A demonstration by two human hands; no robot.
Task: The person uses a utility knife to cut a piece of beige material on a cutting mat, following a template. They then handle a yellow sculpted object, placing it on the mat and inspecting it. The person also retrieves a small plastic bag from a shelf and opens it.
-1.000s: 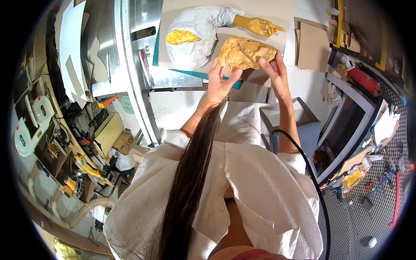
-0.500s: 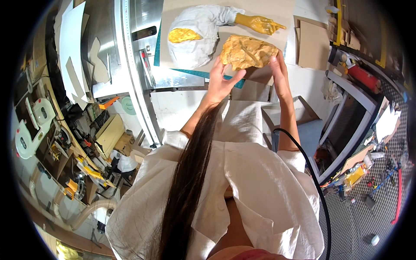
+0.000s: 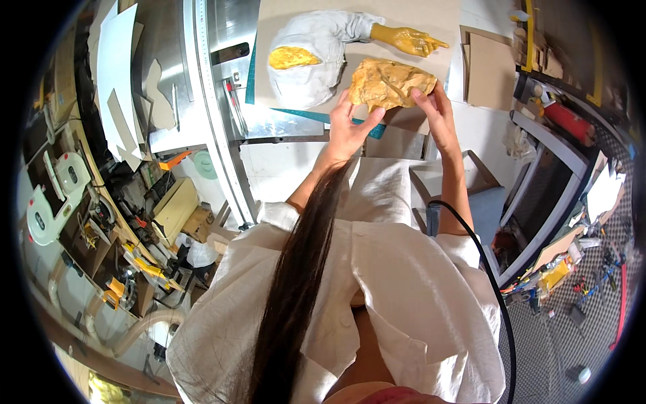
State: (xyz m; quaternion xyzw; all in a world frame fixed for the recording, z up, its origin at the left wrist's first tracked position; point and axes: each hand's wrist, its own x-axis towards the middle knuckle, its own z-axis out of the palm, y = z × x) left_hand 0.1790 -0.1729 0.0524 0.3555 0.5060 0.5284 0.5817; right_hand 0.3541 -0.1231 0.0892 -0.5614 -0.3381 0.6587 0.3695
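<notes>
Between my two hands is a lumpy, rock-like piece [image 3: 389, 82], orange-tan with a creased surface, over the near part of a brown board [image 3: 431, 17]. My left hand [image 3: 350, 129] grips its left end, thumb at the near edge. On the right end, my right hand [image 3: 437, 114] has its thumb on top and its fingers round the far side, partly hidden. Just beyond lies a sculpted arm [image 3: 316, 57] in a grey-white sleeve, with a yellow patch at the shoulder end. Its mustard-yellow hand [image 3: 407, 40] points right.
A green cutting mat [image 3: 303, 116] shows under the board's edge. Left of it runs a long metal rail [image 3: 219, 128], with white sheets [image 3: 116, 74] beyond. Brown cardboard pieces [image 3: 489, 67] lie to the right. A grey stool [image 3: 468, 202] stands below the table; a black cable [image 3: 494, 283] hangs by my right arm.
My right thumb has moved further onto the top of the lumpy piece. The whole scene has shifted slightly right and down in view. Both hands still hold the piece.
</notes>
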